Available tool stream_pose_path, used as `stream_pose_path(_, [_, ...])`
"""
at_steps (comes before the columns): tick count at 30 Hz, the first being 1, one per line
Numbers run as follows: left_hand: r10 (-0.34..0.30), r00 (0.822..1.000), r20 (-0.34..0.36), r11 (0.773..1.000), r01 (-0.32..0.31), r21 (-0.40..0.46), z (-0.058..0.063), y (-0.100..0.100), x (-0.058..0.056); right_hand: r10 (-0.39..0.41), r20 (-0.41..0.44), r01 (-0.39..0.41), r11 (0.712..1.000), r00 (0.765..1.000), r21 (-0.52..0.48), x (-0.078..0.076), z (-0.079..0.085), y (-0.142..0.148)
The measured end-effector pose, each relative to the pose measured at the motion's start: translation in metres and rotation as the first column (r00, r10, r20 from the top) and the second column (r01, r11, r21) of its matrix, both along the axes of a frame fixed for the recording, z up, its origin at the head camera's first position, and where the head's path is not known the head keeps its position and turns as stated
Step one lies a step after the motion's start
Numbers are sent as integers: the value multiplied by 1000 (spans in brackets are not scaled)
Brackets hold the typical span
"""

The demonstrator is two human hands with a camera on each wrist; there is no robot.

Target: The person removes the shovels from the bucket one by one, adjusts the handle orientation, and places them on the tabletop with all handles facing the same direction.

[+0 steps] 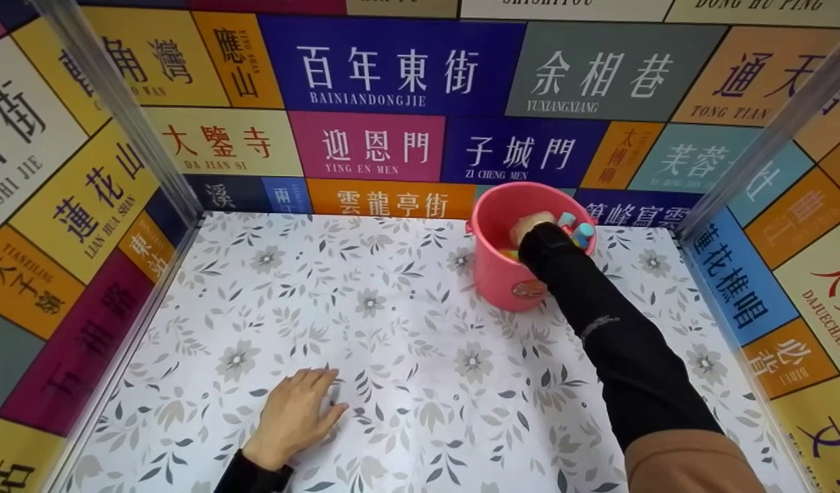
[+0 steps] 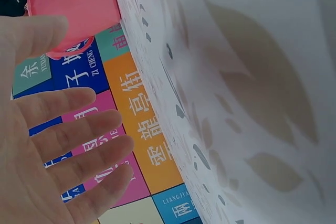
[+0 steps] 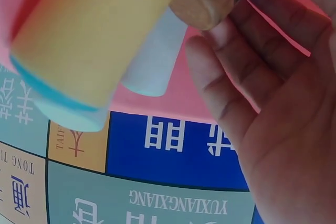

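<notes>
My right hand (image 3: 283, 87) reaches down into a pink bucket (image 1: 502, 284) at the back right of the table. In the right wrist view its loosely bent fingers extend toward a small brown, wood-looking round piece (image 3: 202, 9), with fingertips right at its edge. Beside it a yellow cylinder (image 3: 94, 35) with a light blue end leans at the bucket's rim, next to a pale whitish one (image 3: 157, 56). The head view shows light blue ends (image 1: 585, 231) poking up past the rim. My left hand (image 1: 293, 414) rests low over the table at front left, fingers spread, holding nothing.
A white tabletop (image 1: 372, 342) with a grey leaf and flower print lies below. Panels with coloured street-name signs (image 1: 392, 65) rise behind it and on both sides, meeting at clear corner posts (image 1: 111, 89). The bucket stands close to the back panel.
</notes>
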State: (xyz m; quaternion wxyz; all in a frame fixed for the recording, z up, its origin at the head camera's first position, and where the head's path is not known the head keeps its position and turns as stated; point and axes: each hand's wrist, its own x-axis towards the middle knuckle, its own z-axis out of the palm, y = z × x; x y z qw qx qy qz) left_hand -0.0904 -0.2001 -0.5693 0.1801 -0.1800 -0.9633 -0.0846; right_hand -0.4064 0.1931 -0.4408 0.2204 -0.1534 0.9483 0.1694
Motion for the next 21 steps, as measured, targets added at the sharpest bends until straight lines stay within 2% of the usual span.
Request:
stream_pose_path(5, [-8, 1000, -7, 1000, 8, -12, 1, 0, -3, 73, -19, -73, 997, 997, 26, -3, -2, 9])
stream_pose_path(12, [-1, 999, 32, 1000, 1, -5, 3, 1, -1, 212, -92, -213, 977, 973, 0, -19, -24, 35])
stream_pose_path(15, [6, 999, 40, 1000, -5, -8, 4, 1, -1, 208, -91, -212, 976, 974, -46, -6, -6, 35])
stream_pose_path(18, [3, 999, 39, 1000, -3, -5, 6, 2, -2, 163, -76, -169, 982, 984, -83, 21, 29, 26])
stream_pose_path(21, [-8, 999, 43, 1000, 8, 0, 7, 3, -4, 165, -78, -174, 978, 983, -114, 42, 53, 22])
